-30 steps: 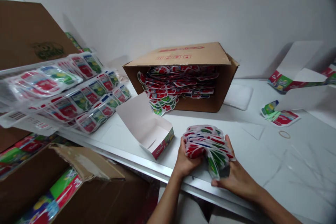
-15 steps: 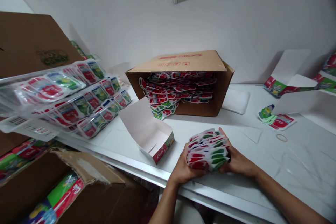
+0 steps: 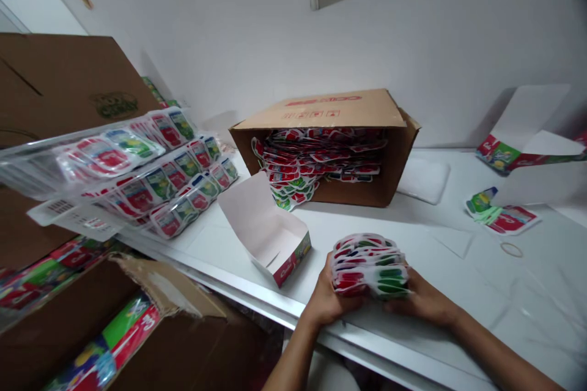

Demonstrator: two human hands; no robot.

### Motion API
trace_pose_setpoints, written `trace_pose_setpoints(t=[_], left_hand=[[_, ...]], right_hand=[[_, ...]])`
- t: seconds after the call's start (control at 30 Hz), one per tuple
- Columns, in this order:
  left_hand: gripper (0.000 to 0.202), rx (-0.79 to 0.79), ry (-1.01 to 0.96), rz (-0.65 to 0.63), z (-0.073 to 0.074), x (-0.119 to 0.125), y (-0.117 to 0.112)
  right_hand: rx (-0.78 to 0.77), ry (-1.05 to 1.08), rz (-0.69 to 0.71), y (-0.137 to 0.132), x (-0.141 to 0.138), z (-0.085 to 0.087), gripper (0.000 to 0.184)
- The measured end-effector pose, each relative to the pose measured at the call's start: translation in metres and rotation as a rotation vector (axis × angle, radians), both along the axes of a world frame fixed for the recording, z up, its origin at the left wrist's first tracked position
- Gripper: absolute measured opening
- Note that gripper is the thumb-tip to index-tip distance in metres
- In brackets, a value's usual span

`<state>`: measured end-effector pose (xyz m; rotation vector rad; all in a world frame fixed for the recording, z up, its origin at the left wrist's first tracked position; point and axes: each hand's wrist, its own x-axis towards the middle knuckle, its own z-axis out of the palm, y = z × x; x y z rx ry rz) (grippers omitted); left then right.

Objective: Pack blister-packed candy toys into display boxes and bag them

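Between my two hands is a thick bundle of red and green printed packets (image 3: 370, 266), held just above the table's front edge. My left hand (image 3: 331, 294) is closed round its left side. My right hand (image 3: 424, 298) grips the right side, its fingers partly hidden by the bundle. To the left of the bundle stands a small printed carton (image 3: 293, 259) with its white lid raised and nothing seen inside. Behind it, a large cardboard box (image 3: 394, 165) lies on its side, and a pile of similar packets (image 3: 316, 156) fills much of it and spills out at the left.
A tilted clear plastic rack (image 3: 73, 217) with rows of packets stands at the left. Below it is a cardboard box (image 3: 183, 342) of printed cartons. At the right are another opened carton (image 3: 509, 153), loose packets (image 3: 511, 219) and a rubber band (image 3: 511, 249). A white pad (image 3: 424, 180) lies behind.
The bundle's packets look pressed closer together and more even between my hands. My right hand sits slightly lower on its side. The whole view has shifted a little.
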<state>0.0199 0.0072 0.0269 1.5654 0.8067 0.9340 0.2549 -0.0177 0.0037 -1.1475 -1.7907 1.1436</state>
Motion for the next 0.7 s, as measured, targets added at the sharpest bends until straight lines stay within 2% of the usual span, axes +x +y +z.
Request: trace_pose_setpoints(t=[0.1, 0.2, 0.3, 0.37, 0.5, 0.57, 0.63, 0.7], left_hand=[[0.082, -0.006, -0.004, 0.029, -0.001, 0.000, -0.002], [0.068, -0.009, -0.039, 0.143, -0.001, 0.009, -0.009], [0.059, -0.111, -0.138, 0.252, 0.010, 0.016, -0.012], [0.054, -0.166, -0.185, 0.332, 0.027, 0.013, -0.008], [0.051, -0.196, -0.245, 0.484, 0.078, -0.020, 0.015], [0.053, -0.186, -0.267, 0.626, 0.099, -0.045, 0.030], [0.053, -0.203, -0.215, 0.760, 0.108, -0.069, 0.043], [0.049, -0.240, -0.164, 0.825, 0.105, -0.090, 0.050]], right_hand=[[-0.014, 0.028, -0.018, 0.002, -0.001, -0.004, 0.070], [-0.021, 0.112, -0.064, 0.004, -0.004, -0.003, 0.068], [-0.053, 0.162, -0.128, 0.014, -0.012, 0.015, 0.071], [-0.087, 0.162, -0.117, 0.029, -0.021, 0.039, 0.067], [-0.089, 0.219, 0.019, 0.081, -0.066, 0.097, 0.061], [-0.088, 0.237, 0.078, 0.110, -0.099, 0.118, 0.060], [-0.078, 0.146, 0.126, 0.132, -0.133, 0.127, 0.051], [-0.070, 0.048, 0.178, 0.145, -0.162, 0.125, 0.041]])
